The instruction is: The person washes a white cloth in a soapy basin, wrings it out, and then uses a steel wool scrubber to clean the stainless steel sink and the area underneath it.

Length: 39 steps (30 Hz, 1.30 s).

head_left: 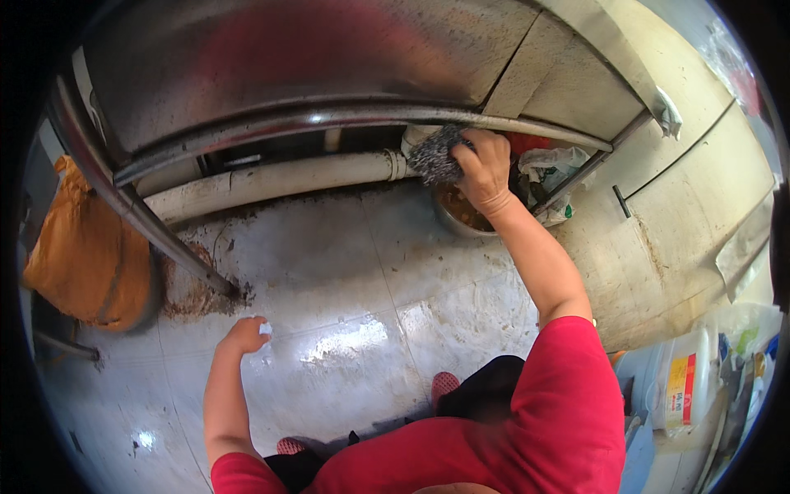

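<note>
My right hand [486,170] grips a dark grey wire scouring pad [439,154] at the steel rail [284,123] along the lower edge of a stainless steel panel [370,55]. Whether the pad touches the rail, I cannot tell. Beneath that hand, a round metal bowl [464,225] with brownish contents stands on the floor, partly hidden. My left hand [245,335] is lower on the left, over the tiled floor, its fingers closed on a small white thing [265,330] that looks like a cloth or a tissue.
A stained white pipe [278,179] runs behind the rail. Steel legs [179,247] reach the floor at the left, near an orange sack [99,259]. Plastic bags [555,163] lie right of the bowl. A plastic bucket [666,383] stands at the lower right. The floor [333,290] looks wet.
</note>
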Available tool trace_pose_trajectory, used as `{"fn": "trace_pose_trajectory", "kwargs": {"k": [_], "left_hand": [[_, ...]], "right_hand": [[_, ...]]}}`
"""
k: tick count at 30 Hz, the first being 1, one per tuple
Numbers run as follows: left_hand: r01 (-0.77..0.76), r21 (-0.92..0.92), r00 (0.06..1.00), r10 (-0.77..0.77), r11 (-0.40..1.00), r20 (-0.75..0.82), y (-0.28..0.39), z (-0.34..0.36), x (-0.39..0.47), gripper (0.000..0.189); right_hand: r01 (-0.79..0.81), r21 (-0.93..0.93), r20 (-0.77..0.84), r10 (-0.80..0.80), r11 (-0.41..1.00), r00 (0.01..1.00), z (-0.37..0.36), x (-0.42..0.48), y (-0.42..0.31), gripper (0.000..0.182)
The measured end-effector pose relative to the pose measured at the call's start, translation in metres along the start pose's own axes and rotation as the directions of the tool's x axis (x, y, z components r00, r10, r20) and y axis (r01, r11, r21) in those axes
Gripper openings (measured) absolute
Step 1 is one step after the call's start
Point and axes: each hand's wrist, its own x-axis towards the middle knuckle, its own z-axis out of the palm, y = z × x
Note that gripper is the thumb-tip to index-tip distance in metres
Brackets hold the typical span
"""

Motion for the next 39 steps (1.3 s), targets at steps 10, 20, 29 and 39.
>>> {"fn": "trace_pose_trajectory", "kwargs": {"k": [10, 20, 29, 39], "left_hand": [[-0.032, 0.052, 0.999, 0.032, 0.998, 0.003, 0.027, -0.002, 0.005, 0.046], [0.033, 0.063, 0.998, -0.036, 0.997, 0.049, 0.020, -0.001, -0.005, 0.047], [0.091, -0.053, 0.987, -0.097, 0.994, -0.125, 0.000, -0.048, -0.016, 0.052], [0.086, -0.259, 0.950, -0.157, 0.962, -0.270, -0.065, -0.061, -0.057, 0.048]], "right_hand": [[-0.378, 0.122, 0.458, 0.286, 0.918, 0.842, 0.024, -0.083, -0.072, 0.064], [-0.513, 0.088, 0.653, 0.339, 0.854, 0.677, 0.019, -0.095, -0.084, 0.056], [-0.868, 0.281, 0.856, 0.302, 0.408, 0.419, 0.069, 0.034, -0.224, 0.062], [-0.649, 0.748, 0.491, 0.538, 0.144, 0.685, 0.172, 0.193, -0.372, 0.078]]}}
